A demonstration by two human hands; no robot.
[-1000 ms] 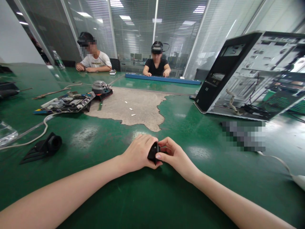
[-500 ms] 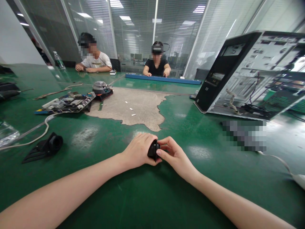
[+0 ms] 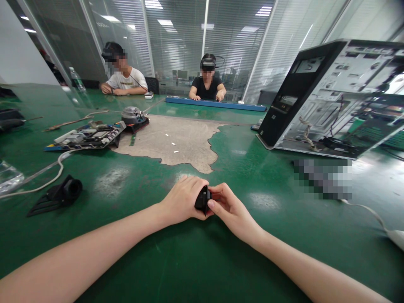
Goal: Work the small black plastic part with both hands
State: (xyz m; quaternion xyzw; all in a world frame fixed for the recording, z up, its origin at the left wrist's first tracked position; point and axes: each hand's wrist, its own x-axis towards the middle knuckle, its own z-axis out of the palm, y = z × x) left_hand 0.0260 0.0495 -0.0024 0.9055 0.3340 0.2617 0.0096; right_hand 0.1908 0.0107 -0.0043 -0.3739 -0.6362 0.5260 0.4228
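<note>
Just above the green table (image 3: 189,261), a small black plastic part (image 3: 202,200) is held between both hands. My left hand (image 3: 181,200) wraps round it from the left, its fingers curled over the far side. From the right, my right hand (image 3: 232,206) pinches the part's right side between thumb and fingers. What kind of part it is cannot be made out, as the fingers hide much of it. Another black plastic piece with a round opening (image 3: 61,193) lies on the table to the left.
An opened computer case (image 3: 284,105) stands at the right. A circuit board (image 3: 91,136) and a fan cooler (image 3: 134,118) lie at the left, near a pale cable (image 3: 59,168). Two people (image 3: 124,78) sit across the table, behind a long blue bar (image 3: 214,104).
My right hand's fingers have closed slightly further round the black part's right side. My left hand stays almost still.
</note>
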